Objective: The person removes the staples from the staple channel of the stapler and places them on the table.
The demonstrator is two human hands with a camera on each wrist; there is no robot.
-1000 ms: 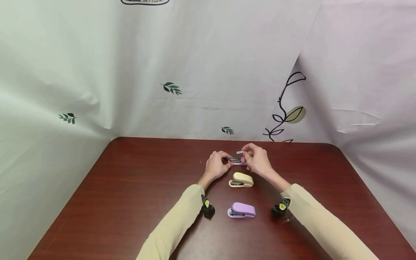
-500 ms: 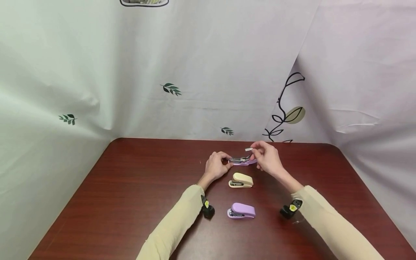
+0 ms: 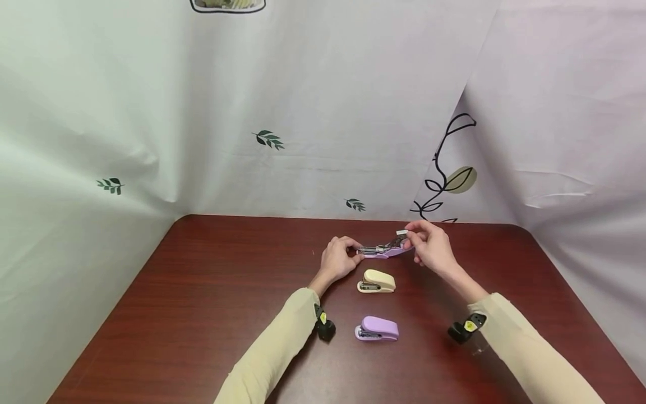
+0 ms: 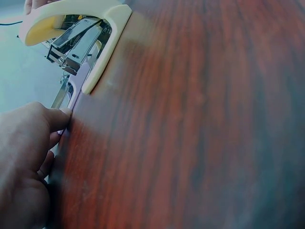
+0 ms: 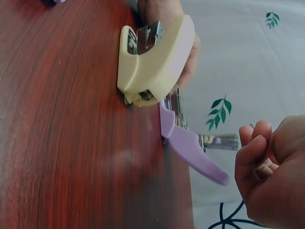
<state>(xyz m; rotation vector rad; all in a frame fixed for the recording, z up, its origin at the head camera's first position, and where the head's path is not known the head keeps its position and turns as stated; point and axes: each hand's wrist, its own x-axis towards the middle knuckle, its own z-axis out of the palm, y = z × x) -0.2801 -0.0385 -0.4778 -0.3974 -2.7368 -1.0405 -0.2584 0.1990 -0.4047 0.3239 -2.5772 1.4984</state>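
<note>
A purple stapler (image 3: 395,252) lies unfolded at the far side of the table, its top arm (image 5: 193,151) swung back to the right. My left hand (image 3: 337,259) pinches its left end between thumb and fingers; the thumb presses the base in the left wrist view. My right hand (image 3: 431,247) pinches a small pale strip, apparently staples (image 3: 401,232), just above the swung-back arm. In the right wrist view, those curled fingers are beside the stapler's raised metal part (image 5: 220,141); whether they touch it I cannot tell.
A cream stapler (image 3: 379,280) stands folded in front of the unfolded one. Nearer still is a second purple stapler (image 3: 381,327), also folded. The dark red wooden table (image 3: 227,303) ends at a pale curtain (image 3: 313,174) with leaf prints.
My right hand has moved to the right with the pale strip, and the unfolded stapler's top arm and metal part have come into view. My left hand stays at the stapler's left end.
</note>
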